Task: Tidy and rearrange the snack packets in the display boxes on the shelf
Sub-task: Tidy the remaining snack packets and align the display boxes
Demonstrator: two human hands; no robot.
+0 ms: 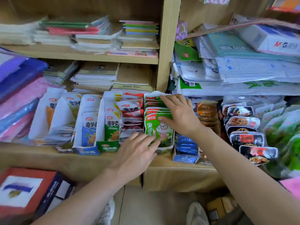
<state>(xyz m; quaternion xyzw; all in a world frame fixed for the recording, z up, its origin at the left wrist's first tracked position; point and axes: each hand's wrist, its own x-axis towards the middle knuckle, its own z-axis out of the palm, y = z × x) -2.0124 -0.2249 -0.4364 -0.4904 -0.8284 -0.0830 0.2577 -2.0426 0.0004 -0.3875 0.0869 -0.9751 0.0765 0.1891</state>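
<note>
A row of open display boxes with snack packets stands on the wooden shelf (pixel 90 159). In the middle is a box of green packets (pixel 159 127) with a cartoon face on the front one. My right hand (pixel 180 114) lies on the right side of these green packets, fingers spread and straight, fingertips on the back and front packets. My left hand (pixel 138 153) reaches up from below with straight fingers touching the lower front of the same box. To its left stand a box of red packets (pixel 131 114), a green-fronted box (pixel 110 124) and a blue-fronted box (pixel 88 127).
Right of the green box are blue packets (pixel 185 145), orange packets (pixel 207 114) and dark packets (pixel 248 135) in rows. Stacks of notebooks (pixel 97 34) fill the shelves above. A red carton (pixel 27 190) stands at lower left. Shoes (pixel 197 213) show on the floor.
</note>
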